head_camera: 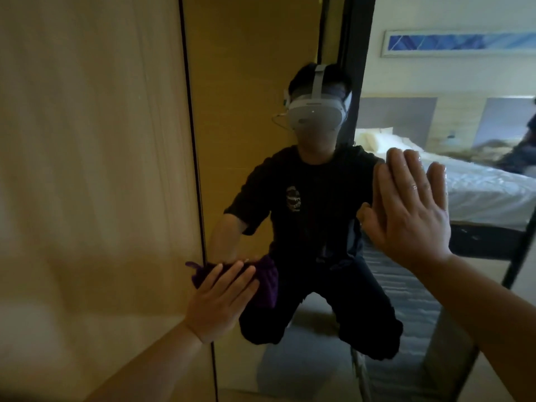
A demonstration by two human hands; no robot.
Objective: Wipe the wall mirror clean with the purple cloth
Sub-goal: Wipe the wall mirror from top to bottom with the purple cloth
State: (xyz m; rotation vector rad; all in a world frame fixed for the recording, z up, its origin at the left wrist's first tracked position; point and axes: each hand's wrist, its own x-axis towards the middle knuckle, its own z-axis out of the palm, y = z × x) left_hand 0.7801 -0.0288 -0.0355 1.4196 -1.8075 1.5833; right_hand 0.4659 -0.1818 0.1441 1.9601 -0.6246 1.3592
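Two hands, one purple cloth, one mirror

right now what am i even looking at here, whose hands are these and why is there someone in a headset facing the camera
This is one picture, taken by a camera worn on a person's head, looking forward and down. No machine is involved: the two bare hands belong to the wearer. They face a wall mirror set beside a wooden panel, so the figure in the headset is their own reflection. The left hand presses a purple cloth flat against the glass near the mirror's left edge. The right hand lies open against the glass, holding nothing. The bed and the framed picture are the room behind, seen reflected.
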